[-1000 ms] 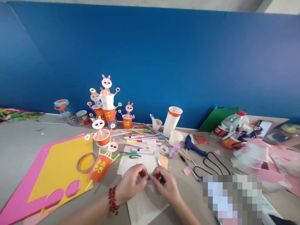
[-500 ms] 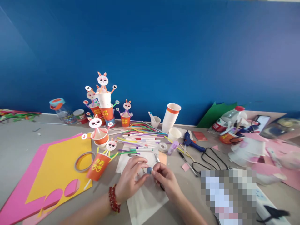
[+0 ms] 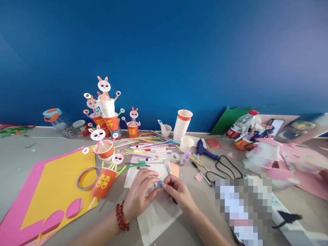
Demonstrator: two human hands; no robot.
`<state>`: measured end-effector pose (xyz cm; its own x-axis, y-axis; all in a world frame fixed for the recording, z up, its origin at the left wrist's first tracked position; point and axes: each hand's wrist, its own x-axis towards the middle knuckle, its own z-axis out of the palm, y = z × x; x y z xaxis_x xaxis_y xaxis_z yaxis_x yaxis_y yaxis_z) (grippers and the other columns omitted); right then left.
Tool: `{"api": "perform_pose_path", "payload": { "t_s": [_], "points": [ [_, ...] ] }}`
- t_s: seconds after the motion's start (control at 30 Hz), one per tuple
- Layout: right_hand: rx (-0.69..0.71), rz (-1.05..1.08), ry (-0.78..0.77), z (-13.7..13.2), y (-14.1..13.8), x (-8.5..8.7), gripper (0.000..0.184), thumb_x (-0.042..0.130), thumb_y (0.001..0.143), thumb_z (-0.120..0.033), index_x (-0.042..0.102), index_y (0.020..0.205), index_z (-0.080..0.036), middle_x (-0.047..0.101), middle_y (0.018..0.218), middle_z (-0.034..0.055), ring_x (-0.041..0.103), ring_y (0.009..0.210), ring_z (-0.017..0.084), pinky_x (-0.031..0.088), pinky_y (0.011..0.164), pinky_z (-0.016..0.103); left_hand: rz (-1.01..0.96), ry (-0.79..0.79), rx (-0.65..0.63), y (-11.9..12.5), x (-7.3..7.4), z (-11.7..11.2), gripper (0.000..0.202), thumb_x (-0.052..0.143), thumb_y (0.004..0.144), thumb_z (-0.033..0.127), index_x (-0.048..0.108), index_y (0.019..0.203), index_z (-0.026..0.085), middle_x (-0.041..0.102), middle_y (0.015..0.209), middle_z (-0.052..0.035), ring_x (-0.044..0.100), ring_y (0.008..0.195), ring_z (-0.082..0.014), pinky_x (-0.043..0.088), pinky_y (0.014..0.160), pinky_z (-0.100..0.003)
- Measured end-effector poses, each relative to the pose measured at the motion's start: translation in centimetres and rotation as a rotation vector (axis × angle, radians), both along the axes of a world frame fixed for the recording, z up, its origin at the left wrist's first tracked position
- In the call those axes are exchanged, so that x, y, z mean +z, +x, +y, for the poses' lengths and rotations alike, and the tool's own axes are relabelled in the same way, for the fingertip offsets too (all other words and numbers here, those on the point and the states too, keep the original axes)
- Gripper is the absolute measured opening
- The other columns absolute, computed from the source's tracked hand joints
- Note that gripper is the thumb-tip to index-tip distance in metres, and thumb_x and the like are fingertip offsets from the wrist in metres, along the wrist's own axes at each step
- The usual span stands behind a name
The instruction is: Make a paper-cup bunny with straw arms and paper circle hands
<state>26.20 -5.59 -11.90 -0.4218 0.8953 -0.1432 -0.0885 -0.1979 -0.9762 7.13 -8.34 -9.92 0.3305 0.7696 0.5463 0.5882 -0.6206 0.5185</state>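
Between the fingertips of my two hands sits a small round blue piece (image 3: pixel 160 184); whether it is paper or a cap I cannot make out. My right hand (image 3: pixel 180 195) pinches its right side with thumb and forefinger. At its left side the thumb and fingers of my left hand (image 3: pixel 140 196) close in and touch it. A dark object, mostly hidden, shows under the right hand's fingers. Below both hands lies a white sheet of paper (image 3: pixel 155 222). To the left, a red paper cup (image 3: pixel 104 182) with a rabbit face on straws leans over.
Yellow card (image 3: pixel 56 181) and a tape roll (image 3: pixel 88 177) lie at left. Rabbit-decorated cups (image 3: pixel 110 123) stand behind. Markers and straws (image 3: pixel 151 147) spread across the middle. Right are a blue glue gun (image 3: pixel 205 150), its black cable (image 3: pixel 229 167), stacked cups (image 3: pixel 182 126) and a power strip (image 3: pixel 287 218).
The whole view has shifted slightly, so things appear further left. Both hands keep almost the same pose around the blue piece.
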Motion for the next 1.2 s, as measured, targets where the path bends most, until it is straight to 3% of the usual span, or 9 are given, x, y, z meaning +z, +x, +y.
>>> {"api": "perform_pose_path", "payload": {
  "t_s": [0.17, 0.33, 0.43, 0.7, 1.07, 1.2],
  "points": [
    [-0.108, -0.206, 0.249, 0.7, 0.5, -0.1, 0.03, 0.063, 0.085, -0.046, 0.056, 0.074, -0.019, 0.049, 0.061, -0.0035, 0.043, 0.052, 0.011, 0.033, 0.049, 0.022, 0.064, -0.061, -0.01, 0.0, -0.3, 0.3, 0.017, 0.058, 0.091, 0.025, 0.059, 0.108, 0.022, 0.061, 0.12, -0.0093, 0.052, 0.116, -0.026, 0.038, 0.106, -0.048],
    [-0.275, -0.42, 0.46, 1.6, 1.9, 0.3, 0.023, 0.054, 0.09, -0.038, 0.055, 0.076, -0.02, 0.053, 0.064, -0.0016, 0.049, 0.058, 0.014, 0.037, 0.054, 0.024, 0.204, -0.109, 0.087, -0.3, -0.7, 0.9, 0.016, 0.059, 0.09, 0.026, 0.066, 0.104, 0.026, 0.061, 0.122, -0.0073, 0.052, 0.117, -0.0275, 0.028, 0.11, -0.057],
    [-0.256, -0.55, 0.506, 1.8, 2.4, 0.4, 0.022, 0.052, 0.091, -0.035, 0.055, 0.075, -0.02, 0.054, 0.065, -0.0014, 0.05, 0.058, 0.015, 0.037, 0.053, 0.023, 0.235, -0.133, 0.135, -0.3, -0.8, 1.3, 0.017, 0.059, 0.09, 0.026, 0.068, 0.105, 0.029, 0.06, 0.124, -0.0055, 0.049, 0.121, -0.0276, 0.022, 0.112, -0.06],
    [-0.115, -0.791, 0.598, 1.6, 1.9, 0.4, 0.016, 0.053, 0.087, -0.027, 0.056, 0.073, -0.021, 0.06, 0.065, -0.001, 0.056, 0.06, 0.016, 0.037, 0.056, 0.022, 0.288, -0.15, 0.078, 0.6, -1.2, 1.3, 0.016, 0.058, 0.092, 0.031, 0.068, 0.104, 0.03, 0.059, 0.125, -0.0045, 0.048, 0.123, -0.0267, 0.019, 0.113, -0.06],
    [-0.154, -0.787, 0.613, 1.7, 2.1, 0.4, 0.017, 0.052, 0.088, -0.026, 0.056, 0.072, -0.021, 0.06, 0.066, -0.0013, 0.056, 0.062, 0.015, 0.038, 0.058, 0.023, 0.306, -0.115, 0.073, 0.9, -1.3, 1.1, 0.022, 0.051, 0.093, 0.019, 0.065, 0.108, 0.029, 0.059, 0.129, -0.0039, 0.046, 0.126, -0.0266, 0.02, 0.112, -0.06],
    [-0.22, -0.771, 0.607, 2.2, 2.9, 0.4, 0.022, 0.05, 0.091, -0.031, 0.055, 0.072, -0.021, 0.061, 0.067, -0.0002, 0.057, 0.063, 0.016, 0.039, 0.059, 0.024, 0.231, -0.125, 0.088, 0.6, -0.5, 1.0, 0.011, 0.053, 0.09, 0.018, 0.063, 0.089, 0.022, 0.064, 0.108, -0.0045, 0.055, 0.11, -0.0242, 0.029, 0.109, -0.055]
  ]
}}
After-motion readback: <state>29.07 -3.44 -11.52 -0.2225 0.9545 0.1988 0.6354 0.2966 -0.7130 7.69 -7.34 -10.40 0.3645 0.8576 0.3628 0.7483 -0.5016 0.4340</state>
